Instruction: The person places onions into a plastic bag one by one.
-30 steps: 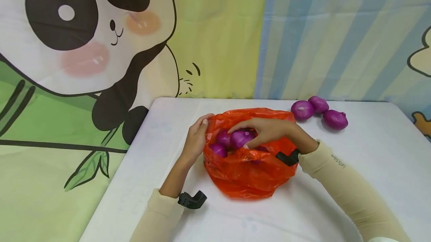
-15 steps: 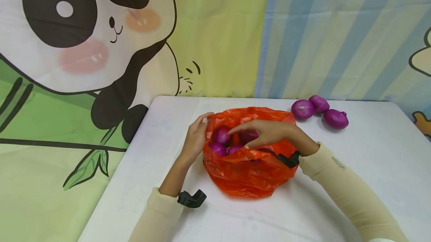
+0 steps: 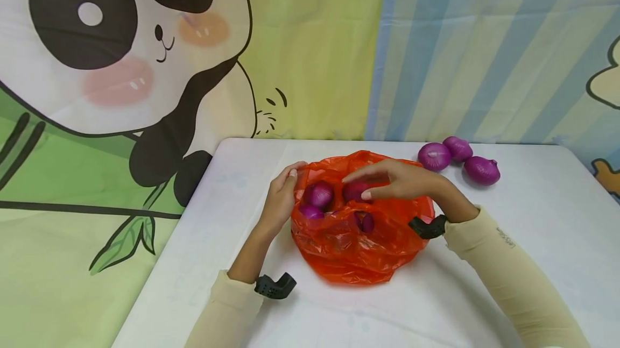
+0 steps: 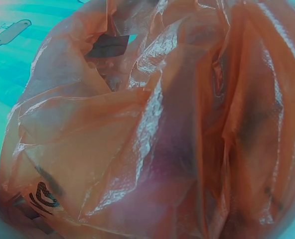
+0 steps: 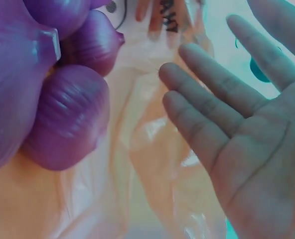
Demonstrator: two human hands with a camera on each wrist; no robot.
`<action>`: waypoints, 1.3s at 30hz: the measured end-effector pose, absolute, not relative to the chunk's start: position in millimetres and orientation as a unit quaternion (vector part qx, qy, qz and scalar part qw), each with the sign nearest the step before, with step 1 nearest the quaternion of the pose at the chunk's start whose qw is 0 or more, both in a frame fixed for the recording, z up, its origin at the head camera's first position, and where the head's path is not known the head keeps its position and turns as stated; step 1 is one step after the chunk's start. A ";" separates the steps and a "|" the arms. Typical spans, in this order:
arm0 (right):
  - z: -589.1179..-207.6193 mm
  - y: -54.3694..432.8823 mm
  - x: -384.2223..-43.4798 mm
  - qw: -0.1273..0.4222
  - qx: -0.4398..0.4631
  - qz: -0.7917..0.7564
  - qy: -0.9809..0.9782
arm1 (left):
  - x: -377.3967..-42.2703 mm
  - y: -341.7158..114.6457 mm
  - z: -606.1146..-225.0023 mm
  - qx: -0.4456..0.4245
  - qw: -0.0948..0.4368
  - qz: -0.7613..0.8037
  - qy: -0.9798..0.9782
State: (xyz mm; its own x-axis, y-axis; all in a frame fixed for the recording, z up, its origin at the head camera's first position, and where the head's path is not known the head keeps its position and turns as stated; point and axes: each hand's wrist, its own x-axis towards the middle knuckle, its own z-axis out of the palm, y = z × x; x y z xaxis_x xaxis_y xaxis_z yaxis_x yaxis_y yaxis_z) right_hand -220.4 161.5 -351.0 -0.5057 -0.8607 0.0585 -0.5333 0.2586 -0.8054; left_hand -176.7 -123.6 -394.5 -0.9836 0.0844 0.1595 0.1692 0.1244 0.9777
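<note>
An orange-red plastic bag (image 3: pixel 349 254) stands with its mouth spread, and several purple onions lie inside, among them one onion (image 3: pixel 321 194) at the left. My left hand (image 3: pixel 281 194) grips the bag's left rim, thumb on the near side. Crumpled film of the bag (image 4: pixel 87 124) fills the left wrist view, hiding that hand's fingers. Over the bag's mouth is my right hand (image 3: pixel 399 178), fingers extended and holding nothing. In the right wrist view its palm and fingers (image 5: pixel 202 127) show apart from the onions (image 5: pixel 70 117) inside the bag.
Three more purple onions sit on the white table (image 3: pixel 528 219), behind and right of the bag: a left onion (image 3: pixel 434 156), a back onion (image 3: pixel 457 149) and a right onion (image 3: pixel 481 170). A curtain with a panda print (image 3: pixel 87 14) hangs behind the table.
One second ago my right hand held an onion in the bag's mouth. That onion has been let go among the others, and the hand has moved up and right. The left hand stays put.
</note>
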 end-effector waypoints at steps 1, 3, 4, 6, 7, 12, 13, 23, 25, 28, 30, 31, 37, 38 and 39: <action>-350.6 164.3 -220.5 0.199 -0.448 -0.414 0.767 | -176.7 -123.5 -394.7 -0.085 0.032 -0.657 -0.748; -349.5 169.6 -220.6 0.188 -0.433 -0.434 0.768 | -176.8 -123.6 -395.2 -0.087 0.030 -0.658 -0.747; -349.4 171.9 -221.1 0.183 -0.428 -0.444 0.766 | -176.8 -123.5 -395.4 -0.087 0.030 -0.658 -0.747; -349.4 176.2 -221.9 0.165 -0.422 -0.460 0.764 | -176.7 -123.6 -395.5 -0.087 0.027 -0.658 -0.747; -349.5 178.5 -222.4 0.150 -0.416 -0.463 0.768 | -176.7 -123.6 -395.6 -0.086 0.027 -0.658 -0.748; -349.7 189.9 -224.6 0.074 -0.374 -0.483 0.788 | -177.1 -123.9 -396.1 -0.080 0.026 -0.656 -0.750; -349.7 192.5 -225.1 0.061 -0.364 -0.490 0.790 | -177.1 -124.0 -396.3 -0.078 0.025 -0.655 -0.751; -355.0 218.6 -229.2 -0.001 -0.307 -0.515 0.801 | -176.9 -123.9 -395.7 -0.076 0.022 -0.655 -0.751; -359.0 224.1 -231.7 -0.006 -0.302 -0.519 0.800 | -177.2 -124.2 -396.3 -0.078 0.024 -0.657 -0.749; -365.0 232.1 -235.3 -0.012 -0.281 -0.521 0.806 | -177.8 -125.0 -397.5 -0.082 0.027 -0.659 -0.747; -369.9 237.8 -238.6 -0.017 -0.261 -0.523 0.811 | -178.1 -125.3 -398.0 -0.084 0.030 -0.660 -0.746; -372.5 240.7 -240.9 -0.020 -0.251 -0.522 0.815 | -178.6 -125.5 -398.5 -0.086 0.031 -0.660 -0.745; -385.9 257.8 -251.9 -0.038 -0.156 -0.507 0.847 | -178.9 -125.6 -398.2 -0.088 0.033 -0.662 -0.744; -387.6 260.5 -253.0 -0.044 -0.136 -0.501 0.854 | -178.7 -125.6 -398.0 -0.089 0.034 -0.661 -0.744; -389.4 263.3 -254.2 -0.052 -0.122 -0.497 0.858 | -178.6 -125.6 -397.7 -0.090 0.033 -0.661 -0.744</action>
